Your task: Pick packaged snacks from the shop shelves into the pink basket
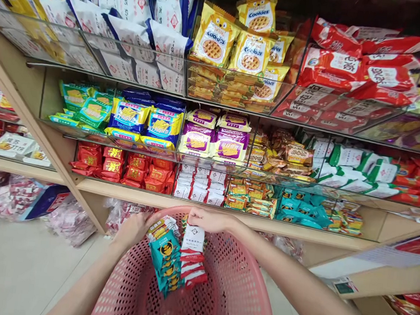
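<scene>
A large pink perforated basket [256, 299] stands in front of the shelves. Over its opening, my right hand [210, 220] is closed on the top of a strip of white and red snack packets [194, 242], which hangs down inside. My left hand [138, 227] is at the basket's left rim beside a strip of teal packets [167, 249] and a yellow and white packet [163, 226]. The left fingertips are mostly hidden behind the rim and packets, so what they hold is unclear.
Glass-fronted shelves hold cookie packs [252, 51], red packs [328, 65], blue and yellow packs [163, 124] and teal packs [301, 207]. A wooden ledge [119, 191] runs just beyond the basket. Bagged goods [70, 219] lie on the floor at left.
</scene>
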A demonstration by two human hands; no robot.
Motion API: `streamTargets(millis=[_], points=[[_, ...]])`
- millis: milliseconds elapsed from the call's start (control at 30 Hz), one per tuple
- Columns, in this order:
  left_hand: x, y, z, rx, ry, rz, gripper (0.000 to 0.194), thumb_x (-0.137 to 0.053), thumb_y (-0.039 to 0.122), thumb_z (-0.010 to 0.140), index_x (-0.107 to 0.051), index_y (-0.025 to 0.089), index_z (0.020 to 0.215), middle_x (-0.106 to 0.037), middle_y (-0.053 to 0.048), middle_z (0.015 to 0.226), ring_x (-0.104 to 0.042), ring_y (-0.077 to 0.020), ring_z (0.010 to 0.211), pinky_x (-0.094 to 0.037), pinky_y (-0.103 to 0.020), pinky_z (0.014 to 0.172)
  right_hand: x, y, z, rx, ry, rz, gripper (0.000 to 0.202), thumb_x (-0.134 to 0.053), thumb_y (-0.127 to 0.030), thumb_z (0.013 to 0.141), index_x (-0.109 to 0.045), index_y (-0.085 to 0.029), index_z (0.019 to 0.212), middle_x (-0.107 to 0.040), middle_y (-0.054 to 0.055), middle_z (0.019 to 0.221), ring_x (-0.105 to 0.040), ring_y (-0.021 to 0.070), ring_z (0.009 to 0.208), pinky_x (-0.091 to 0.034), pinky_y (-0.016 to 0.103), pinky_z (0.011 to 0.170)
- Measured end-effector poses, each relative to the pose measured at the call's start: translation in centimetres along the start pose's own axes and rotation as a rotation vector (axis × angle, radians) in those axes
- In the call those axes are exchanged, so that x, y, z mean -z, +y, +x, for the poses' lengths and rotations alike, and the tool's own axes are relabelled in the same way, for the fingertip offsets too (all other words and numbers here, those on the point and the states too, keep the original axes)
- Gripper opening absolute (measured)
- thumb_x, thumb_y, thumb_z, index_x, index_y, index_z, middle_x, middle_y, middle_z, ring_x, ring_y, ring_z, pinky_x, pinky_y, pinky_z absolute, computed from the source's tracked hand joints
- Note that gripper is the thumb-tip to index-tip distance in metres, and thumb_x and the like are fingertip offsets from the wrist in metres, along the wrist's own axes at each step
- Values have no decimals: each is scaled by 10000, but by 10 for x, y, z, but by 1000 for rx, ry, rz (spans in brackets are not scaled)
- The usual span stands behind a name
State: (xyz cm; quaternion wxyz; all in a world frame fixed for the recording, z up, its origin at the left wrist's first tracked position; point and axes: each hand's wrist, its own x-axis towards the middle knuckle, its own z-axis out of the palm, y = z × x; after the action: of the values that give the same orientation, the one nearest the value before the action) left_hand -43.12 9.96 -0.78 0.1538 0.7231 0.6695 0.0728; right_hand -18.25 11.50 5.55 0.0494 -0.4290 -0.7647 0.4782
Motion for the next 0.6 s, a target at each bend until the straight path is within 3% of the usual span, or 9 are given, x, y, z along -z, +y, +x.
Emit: streamTargets(millis=[233, 433, 600], points=[[-3, -3, 2, -16, 8, 33, 571, -238, 613, 893, -605, 205, 734, -695, -77, 711, -681, -235, 795, -405, -244, 629, -6, -9, 9, 1, -101, -247, 135, -410, -204, 832, -402, -197, 697, -374, -61, 593, -322, 83, 523, -257, 221, 480], [-5, -5, 2, 5, 6, 21, 595, -237, 645, 875, -600, 203, 713, -688, -86, 694, -681, -251, 796, -402, -252, 625, -16, -10, 10, -28, 53, -409, 66, -404, -203, 852, -452, -180, 812, -484, -16, 707, -403, 108, 610, -277, 239, 544], [-6, -5, 3, 0, 6, 15, 601, -228, 652, 872, -583, 203, 686, -683, -88, 679, -681, -252, 787, -394, -254, 621, -26, -18, 3, -74, 180, -502, 150, -391, -201, 864, -533, -156, 888, -619, 70, 862, -516, 154, 733, -311, 263, 604]])
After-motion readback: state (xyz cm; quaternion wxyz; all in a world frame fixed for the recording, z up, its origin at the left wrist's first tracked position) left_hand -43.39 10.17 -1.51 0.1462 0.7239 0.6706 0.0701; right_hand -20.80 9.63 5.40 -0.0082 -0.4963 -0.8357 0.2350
